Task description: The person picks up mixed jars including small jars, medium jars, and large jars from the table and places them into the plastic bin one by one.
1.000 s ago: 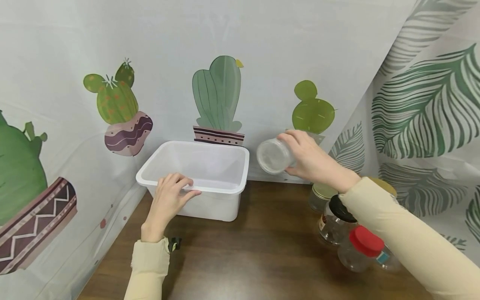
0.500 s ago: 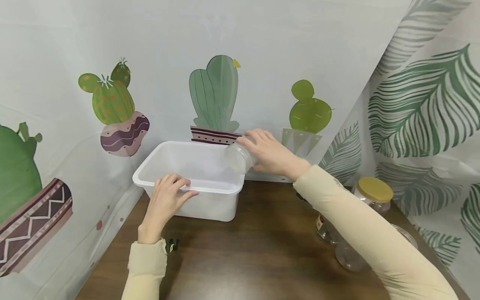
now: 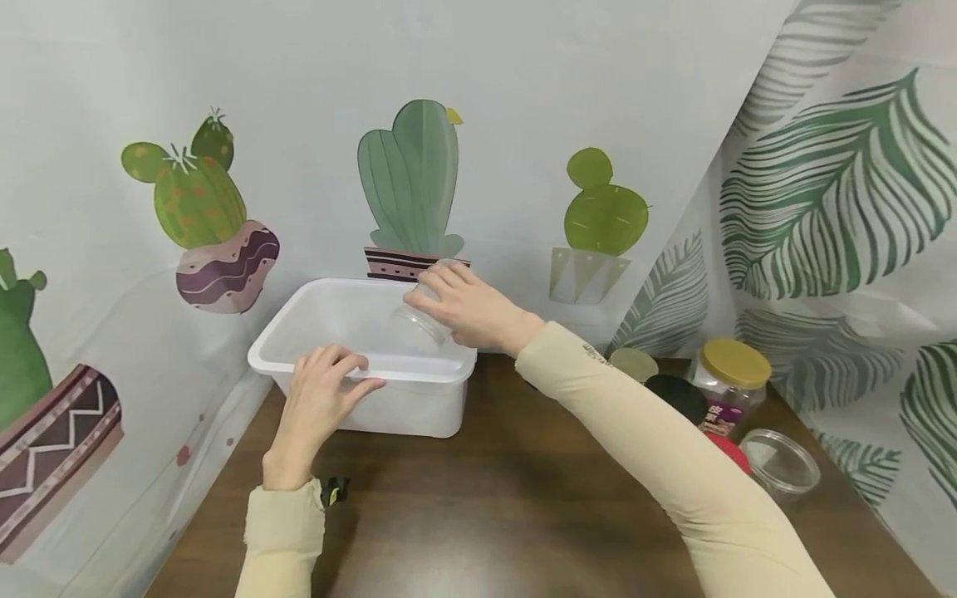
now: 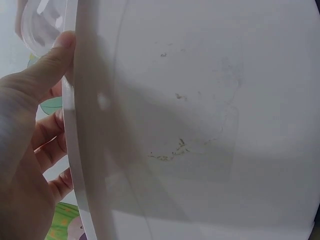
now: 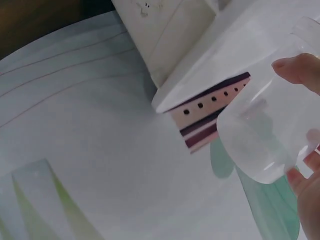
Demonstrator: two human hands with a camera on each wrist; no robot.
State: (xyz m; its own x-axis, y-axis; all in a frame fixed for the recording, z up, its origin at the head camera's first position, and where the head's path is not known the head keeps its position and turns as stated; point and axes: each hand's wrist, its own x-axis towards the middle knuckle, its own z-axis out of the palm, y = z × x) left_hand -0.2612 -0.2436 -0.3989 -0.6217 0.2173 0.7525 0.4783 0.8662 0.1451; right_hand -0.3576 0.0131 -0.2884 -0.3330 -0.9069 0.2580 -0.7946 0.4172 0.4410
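A white rectangular plastic tub (image 3: 411, 409) stands against the cloth backdrop. My left hand (image 3: 317, 403) holds its near rim, thumb on the outer side and fingers over the edge; the left wrist view shows the rim (image 4: 71, 125) between them. Over the tub's right part, my right hand (image 3: 474, 309) grips a clear plastic jar (image 3: 420, 325) without a lid. The jar is tipped, its threaded mouth turned down and left toward the tub's inside. In the right wrist view, the see-through jar body (image 5: 255, 135) appears between thumb and fingers.
At the right of the brown table (image 3: 478, 515) stand several jars: one yellow-lidded (image 3: 736, 365), one black-lidded (image 3: 676, 397), one red-lidded (image 3: 727, 451), one pale-gold-lidded (image 3: 634, 364) and an open clear container (image 3: 783, 463). The right sleeve (image 3: 635, 432) partly covers them.
The right hand has carried the clear jar leftward, from beside the tub to over it, and tipped its mouth downward. My left hand keeps its hold on the rim.
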